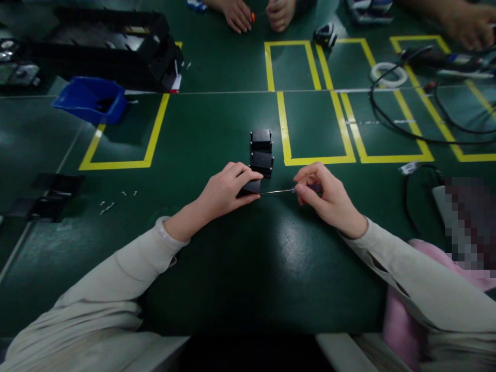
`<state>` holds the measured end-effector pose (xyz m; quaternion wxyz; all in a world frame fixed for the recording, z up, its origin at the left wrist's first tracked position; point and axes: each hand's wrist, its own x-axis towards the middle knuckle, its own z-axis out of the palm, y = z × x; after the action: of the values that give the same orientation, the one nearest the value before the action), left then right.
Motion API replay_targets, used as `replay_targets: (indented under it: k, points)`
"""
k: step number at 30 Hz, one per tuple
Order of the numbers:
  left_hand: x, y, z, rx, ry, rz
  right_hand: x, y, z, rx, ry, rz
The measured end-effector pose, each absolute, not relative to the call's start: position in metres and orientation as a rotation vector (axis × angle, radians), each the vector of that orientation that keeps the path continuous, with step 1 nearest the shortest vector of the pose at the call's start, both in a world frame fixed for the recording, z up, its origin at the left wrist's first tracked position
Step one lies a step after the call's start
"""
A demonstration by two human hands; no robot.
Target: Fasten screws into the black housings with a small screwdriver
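My left hand point(232, 187) is closed around a small black block point(252, 187) on the green table. From the right, my right hand point(320, 191) grips a screwdriver point(279, 191) by its dark handle. The thin metal shaft lies nearly level, and its tip meets the right side of the block near my left fingertips. Just beyond my left hand sit two similar black blocks point(262, 163) in a column, with small shiny screws at their corners. My fingers cover much of the held block.
Loose screws point(107, 207) lie at left, near dark parts point(54, 196). A blue bin point(93, 101) stands by a long black housing point(116, 51). Yellow tape point(320, 161) marks rectangles. A cable point(387, 116) and white ring point(388, 75) are at right. Other people's hands point(259, 15) are across the table.
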<state>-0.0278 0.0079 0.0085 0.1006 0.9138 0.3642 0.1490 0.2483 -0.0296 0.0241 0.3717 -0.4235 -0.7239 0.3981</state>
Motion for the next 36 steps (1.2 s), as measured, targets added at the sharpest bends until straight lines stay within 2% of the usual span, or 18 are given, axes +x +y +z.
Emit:
replay_targets:
  k: [9,36]
  points:
    - [-0.0267,0.0067,0.0101,2.719,1.100,0.435,0.2481,-0.0289,0.0265,-1.105,-1.873,0.911]
    - [-0.0251,0.0060,0.0110,2.712,1.105,0.425,0.2484,-0.0292,0.0256,-1.124,-1.834,0.965]
